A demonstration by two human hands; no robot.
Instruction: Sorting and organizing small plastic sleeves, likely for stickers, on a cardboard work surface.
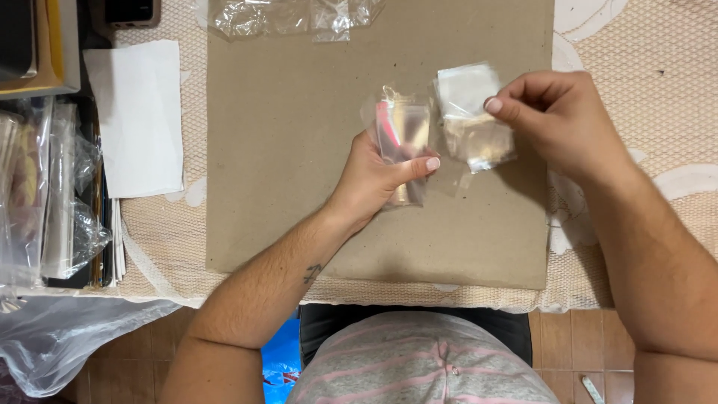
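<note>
1. Your left hand [374, 176] holds a small clear plastic sleeve [404, 138] upright above the middle of the cardboard sheet [284, 150]. The thumb presses across the sleeve's lower front and the fingers are curled behind it, so the hand is closed on it. A pink strip runs along the sleeve's left edge.
2. Your right hand [557, 120] pinches a second item, a small clear packet [471, 120] with a white square at its top and a pale tan part lower down. Thumb and forefinger meet on its right edge; the other fingers are folded in.
3. The sleeve and the packet sit just beside each other, their near edges close; you cannot tell from this view whether they touch.
4. The cardboard sheet lies flat on a cream woven tablecloth [643, 45], which shows on both sides of it.
5. At the top edge of the cardboard lies a loose heap of more clear plastic bags [292, 15].
6. To the left, a white sheet of paper [138, 116] rests on the cloth, well apart from your hands.
7. Further left stands a stack of flat items in clear wrap [45, 194], and a clear plastic bag [67, 337] hangs below the table edge.
</note>
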